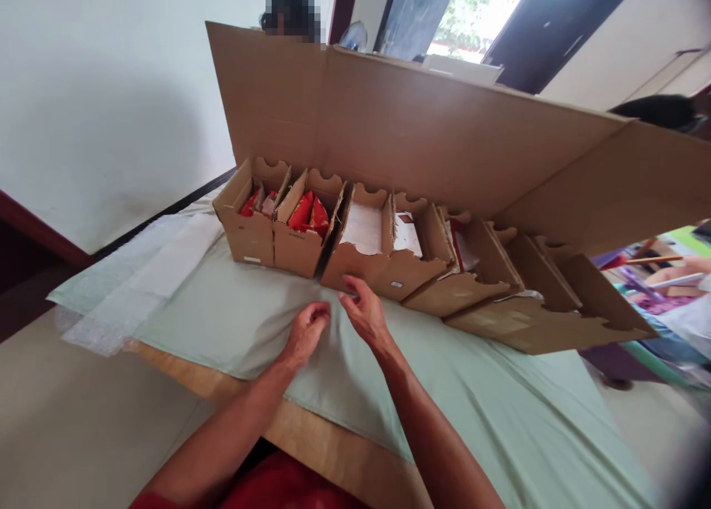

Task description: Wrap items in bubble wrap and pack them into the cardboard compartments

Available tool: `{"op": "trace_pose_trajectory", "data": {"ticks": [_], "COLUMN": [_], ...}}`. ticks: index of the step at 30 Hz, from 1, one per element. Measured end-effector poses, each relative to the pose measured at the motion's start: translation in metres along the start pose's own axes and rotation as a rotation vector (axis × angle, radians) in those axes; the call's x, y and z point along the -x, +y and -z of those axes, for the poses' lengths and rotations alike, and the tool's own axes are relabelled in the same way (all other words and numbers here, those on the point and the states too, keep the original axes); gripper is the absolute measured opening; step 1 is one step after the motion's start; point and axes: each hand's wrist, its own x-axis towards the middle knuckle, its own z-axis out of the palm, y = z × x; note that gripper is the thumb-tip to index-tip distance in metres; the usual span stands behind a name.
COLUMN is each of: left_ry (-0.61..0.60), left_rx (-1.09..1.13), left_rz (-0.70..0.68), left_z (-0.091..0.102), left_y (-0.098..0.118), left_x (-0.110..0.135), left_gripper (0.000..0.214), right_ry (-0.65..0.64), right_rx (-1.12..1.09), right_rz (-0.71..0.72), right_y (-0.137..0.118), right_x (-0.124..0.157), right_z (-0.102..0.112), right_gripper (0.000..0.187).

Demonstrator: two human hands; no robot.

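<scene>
My left hand (308, 331) hovers over the green cloth (238, 309), its fingers loosely bent and nothing visible in it. Beside it, my right hand (364, 313) has its fingers apart and holds nothing; its fingertips are close to the front of a cardboard bin (352, 270) lined with white. Whether they touch the cardboard I cannot tell. To the left stand two more cardboard bins, one with red patterned packets (309, 214) and the outermost with red and pale packets (260, 200). Further right, a bin holds a white card (407, 233).
More cardboard bins (511, 320) lean towards the right end of the table. A tall cardboard panel (411, 135) rises behind the row. Clear plastic wrap (138, 279) lies on the left table end. A person's head shows beyond the panel, and clutter (666, 287) stands at right.
</scene>
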Motion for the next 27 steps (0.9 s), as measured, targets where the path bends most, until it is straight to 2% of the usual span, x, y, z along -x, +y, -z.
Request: {"op": "trace_pose_trajectory", "data": {"ticks": [3,6,9,11,13,16,18,21,24,27], "left_ry": [0.001,-0.004,-0.008,-0.007,-0.001,0.009,0.012,0.015,0.013,0.009], "left_rx": [0.004,0.007,0.002,-0.002,-0.001,0.005,0.004,-0.009,-0.020,-0.023], "left_rz": [0.017,0.026,0.034,0.041,0.047,0.052,0.053,0.051,0.054,0.058], "left_z": [0.001,0.001,0.002,0.002,0.002,0.002,0.002,0.002,0.003,0.003], "left_y": [0.001,0.003,0.002,0.001,0.000,-0.002,-0.002,0.000,0.002,0.002], "left_x": [0.000,0.000,0.000,0.000,0.000,-0.001,-0.001,0.000,-0.001,-0.002], "left_gripper": [0.026,0.028,0.028,0.028,0.028,0.029,0.029,0.031,0.032,0.033], "right_ry": [-0.010,-0.035,-0.065,-0.056,0.030,0.252,0.329,0.241,0.147,0.166], "right_rx": [0.026,0.030,0.028,0.030,0.029,0.055,0.154,0.365,0.477,0.552], "right_rz": [-0.021,-0.020,-0.008,-0.001,0.010,0.016,-0.005,-0.073,-0.138,-0.143], "right_y": [0.017,0.023,0.016,0.009,0.004,-0.002,-0.005,-0.008,-0.010,-0.010], "right_x": [-0.012,-0.007,0.004,0.012,0.017,0.014,0.005,-0.015,-0.031,-0.037], "right_z": [-0.002,-0.003,0.005,0.020,0.042,0.082,0.106,0.127,0.132,0.130], "right_gripper": [0.045,0.054,0.047,0.036,0.031,0.037,0.046,0.055,0.041,0.029]}}
